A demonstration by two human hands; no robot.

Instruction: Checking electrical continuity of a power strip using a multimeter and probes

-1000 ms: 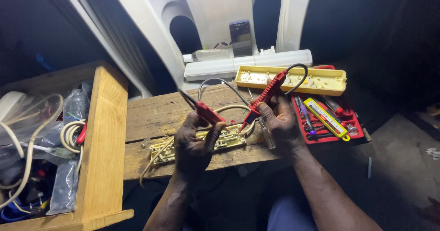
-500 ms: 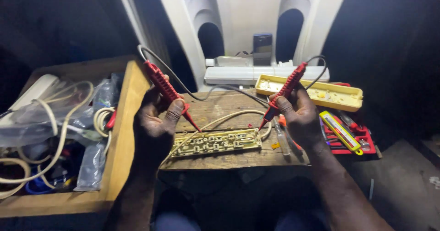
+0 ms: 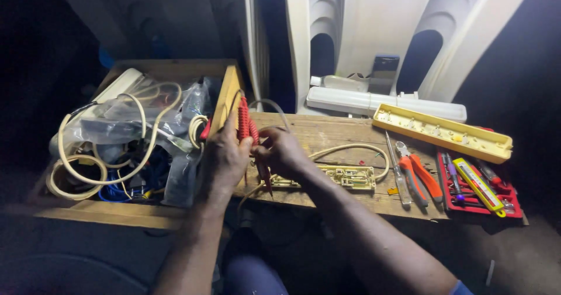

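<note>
the left hand (image 3: 225, 154) grips two red probes (image 3: 244, 122) held upright together, their tips pointing down past the fingers. the right hand (image 3: 283, 152) meets it from the right, fingers pinched on the same probes just below the left thumb. a yellowed socket strip (image 3: 345, 177) lies on the wooden tabletop (image 3: 327, 132) just right of and under the right hand, its cord (image 3: 356, 147) looping beyond. further right lie pliers (image 3: 421, 172), a yellow casing (image 3: 444, 132) and a red tool tray (image 3: 497, 204). left of the left hand sits a wooden box (image 3: 225, 96) of cables (image 3: 105, 166).
</note>
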